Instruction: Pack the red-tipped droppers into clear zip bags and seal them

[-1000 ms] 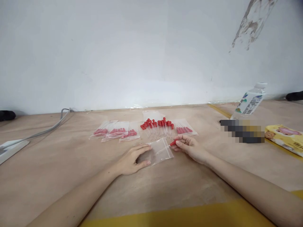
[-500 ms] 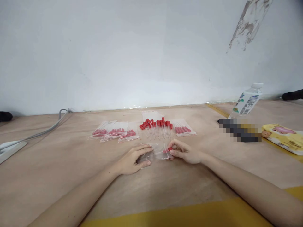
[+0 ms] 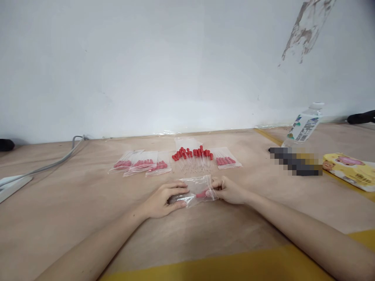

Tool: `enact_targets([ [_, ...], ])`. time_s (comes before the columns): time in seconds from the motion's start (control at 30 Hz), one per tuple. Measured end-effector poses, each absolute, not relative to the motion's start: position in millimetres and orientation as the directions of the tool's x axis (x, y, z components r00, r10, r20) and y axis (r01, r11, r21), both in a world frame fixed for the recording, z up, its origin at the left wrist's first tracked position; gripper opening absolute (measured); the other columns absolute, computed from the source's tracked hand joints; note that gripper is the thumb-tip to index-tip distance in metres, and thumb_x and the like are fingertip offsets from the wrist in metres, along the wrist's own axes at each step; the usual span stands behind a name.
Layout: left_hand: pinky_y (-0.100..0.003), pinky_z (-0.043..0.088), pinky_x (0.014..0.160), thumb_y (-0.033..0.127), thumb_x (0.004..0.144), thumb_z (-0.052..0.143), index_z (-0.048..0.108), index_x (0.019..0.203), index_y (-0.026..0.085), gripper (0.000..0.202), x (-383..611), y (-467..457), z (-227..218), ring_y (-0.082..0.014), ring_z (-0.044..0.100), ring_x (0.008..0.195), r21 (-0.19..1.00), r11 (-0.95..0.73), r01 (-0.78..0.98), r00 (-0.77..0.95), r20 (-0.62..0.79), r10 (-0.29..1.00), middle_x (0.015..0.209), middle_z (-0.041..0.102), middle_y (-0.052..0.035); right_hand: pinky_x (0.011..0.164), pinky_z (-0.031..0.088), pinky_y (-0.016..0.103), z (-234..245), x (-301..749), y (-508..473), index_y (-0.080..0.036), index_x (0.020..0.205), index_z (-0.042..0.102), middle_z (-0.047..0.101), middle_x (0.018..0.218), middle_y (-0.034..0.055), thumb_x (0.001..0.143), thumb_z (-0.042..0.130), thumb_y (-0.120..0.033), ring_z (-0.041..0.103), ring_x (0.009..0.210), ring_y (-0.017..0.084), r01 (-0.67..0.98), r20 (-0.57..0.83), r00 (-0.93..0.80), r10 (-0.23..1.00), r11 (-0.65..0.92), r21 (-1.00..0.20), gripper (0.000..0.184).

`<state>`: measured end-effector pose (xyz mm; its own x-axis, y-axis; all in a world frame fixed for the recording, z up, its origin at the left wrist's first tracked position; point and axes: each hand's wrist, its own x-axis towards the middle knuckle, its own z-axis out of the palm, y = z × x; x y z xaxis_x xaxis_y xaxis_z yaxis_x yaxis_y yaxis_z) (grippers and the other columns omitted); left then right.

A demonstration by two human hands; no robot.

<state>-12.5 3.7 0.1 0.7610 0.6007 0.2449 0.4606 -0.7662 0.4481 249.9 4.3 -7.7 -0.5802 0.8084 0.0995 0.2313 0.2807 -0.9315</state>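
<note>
A small clear plastic bag (image 3: pixel 195 186) lies on the wooden table in front of me. My left hand (image 3: pixel 162 200) holds its left end, thumb under and fingers curled over it. My right hand (image 3: pixel 228 189) pinches a red-bulbed glass dropper (image 3: pixel 202 193) whose red end sits inside the bag's open right side. Behind the bag lies a loose row of several red-topped droppers (image 3: pixel 193 155). Filled bags of droppers (image 3: pixel 140 165) lie to its left, and one more filled bag (image 3: pixel 225 160) to its right.
A white bottle (image 3: pixel 303 127) leans at the back right, with a yellow packet (image 3: pixel 350 170) near the right edge. A grey cable (image 3: pixel 55 162) runs to a white power strip (image 3: pixel 11 185) at the left. A yellow band (image 3: pixel 222 265) marks the table's near edge.
My right hand has moved left and pushed the dropper into the bag's opening. The bag has bunched up between my hands. My left hand has stayed on the bag.
</note>
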Motion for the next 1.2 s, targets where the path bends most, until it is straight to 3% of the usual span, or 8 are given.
enact_targets([
  [0.2, -0.041, 0.035, 0.1, 0.038, 0.086, 0.051, 0.053, 0.121, 0.025, 0.038, -13, 3, 1, -0.0226, 0.044, 0.12, 0.449, -0.759, 0.472, 0.764, 0.221, 0.606, 0.128, 0.05, -0.006, 0.04, 0.031, 0.019, -5, 260, 10, -0.018, 0.086, 0.065, 0.052, 0.05, -0.0044, 0.07, 0.06, -0.044, 0.039, 0.039, 0.006, 0.331, -0.124, -0.448, 0.886, 0.036, -0.943, 0.03],
  [0.4, -0.042, 0.031, 0.104, 0.037, 0.087, 0.049, 0.05, 0.124, 0.025, 0.038, -13, 4, 0, -0.0229, 0.041, 0.122, 0.445, -0.773, 0.452, 0.781, 0.221, 0.584, 0.13, 0.048, -0.0056, 0.05, 0.037, 0.022, -2, 273, 60, -0.017, 0.067, 0.062, 0.058, 0.059, -0.0006, 0.066, 0.062, -0.036, 0.049, 0.051, 0.01, 0.437, 0.2, -0.076, 0.977, 0.213, -0.874, 0.019],
  [0.5, -0.043, 0.031, 0.103, 0.039, 0.085, 0.053, 0.05, 0.125, 0.025, 0.042, -14, 4, 0, -0.0239, 0.042, 0.122, 0.439, -0.782, 0.442, 0.784, 0.235, 0.574, 0.131, 0.048, -0.0066, 0.058, 0.041, 0.026, 2, 268, 96, -0.019, 0.071, 0.065, 0.062, 0.064, 0.0017, 0.069, 0.058, -0.036, 0.054, 0.06, 0.014, 0.619, 0.313, 0.01, 0.95, 0.24, -0.748, 0.019],
  [0.67, -0.042, 0.028, 0.105, 0.034, 0.09, 0.045, 0.047, 0.127, 0.026, 0.038, -15, 3, 3, -0.0219, 0.04, 0.123, 0.421, -0.788, 0.45, 0.802, 0.199, 0.564, 0.133, 0.045, -0.0056, 0.083, 0.039, 0.033, 9, 245, 138, -0.018, 0.077, 0.069, 0.064, 0.09, 0.0108, 0.073, 0.055, -0.043, 0.054, 0.095, 0.024, 0.814, 0.431, 0.047, 0.901, 0.215, -0.539, 0.029],
  [0.77, -0.041, 0.027, 0.106, 0.035, 0.088, 0.048, 0.046, 0.128, 0.025, 0.042, -16, 4, 1, -0.0217, 0.04, 0.123, 0.408, -0.801, 0.438, 0.813, 0.201, 0.547, 0.133, 0.045, -0.0064, 0.082, 0.039, 0.034, 10, 235, 151, -0.018, 0.068, 0.069, 0.064, 0.083, 0.0112, 0.068, 0.058, -0.048, 0.054, 0.096, 0.025, 0.799, 0.319, 0.157, 0.934, 0.07, -0.598, 0.031],
  [0.9, -0.039, 0.027, 0.106, 0.036, 0.086, 0.051, 0.046, 0.128, 0.024, 0.044, -16, 5, -2, -0.0214, 0.039, 0.124, 0.407, -0.806, 0.429, 0.814, 0.213, 0.541, 0.133, 0.045, -0.0071, 0.071, 0.041, 0.032, 6, 229, 160, -0.02, 0.06, 0.066, 0.062, 0.064, 0.0065, 0.066, 0.059, -0.044, 0.059, 0.078, 0.022, 0.722, 0.204, 0.214, 0.955, -0.014, -0.692, 0.026],
  [1.1, -0.04, 0.027, 0.106, 0.036, 0.086, 0.052, 0.046, 0.128, 0.023, 0.044, -15, 4, 0, -0.0219, 0.04, 0.123, 0.397, -0.806, 0.44, 0.813, 0.206, 0.545, 0.133, 0.045, -0.0076, 0.062, 0.041, 0.026, 14, 227, 153, -0.018, 0.07, 0.063, 0.064, 0.071, 0.0049, 0.073, 0.053, -0.045, 0.057, 0.067, 0.016, 0.607, 0.239, 0.221, 0.946, 0.058, -0.792, 0.029],
  [1.2, -0.04, 0.028, 0.105, 0.035, 0.086, 0.052, 0.046, 0.128, 0.023, 0.044, -15, 5, 0, -0.0223, 0.04, 0.123, 0.395, -0.809, 0.436, 0.814, 0.209, 0.542, 0.132, 0.045, -0.0077, 0.055, 0.041, 0.022, 27, 231, 136, -0.016, 0.076, 0.057, 0.064, 0.074, 0.004, 0.079, 0.045, -0.046, 0.053, 0.058, 0.009, 0.427, 0.268, 0.17, 0.948, 0.174, -0.887, 0.032],
])
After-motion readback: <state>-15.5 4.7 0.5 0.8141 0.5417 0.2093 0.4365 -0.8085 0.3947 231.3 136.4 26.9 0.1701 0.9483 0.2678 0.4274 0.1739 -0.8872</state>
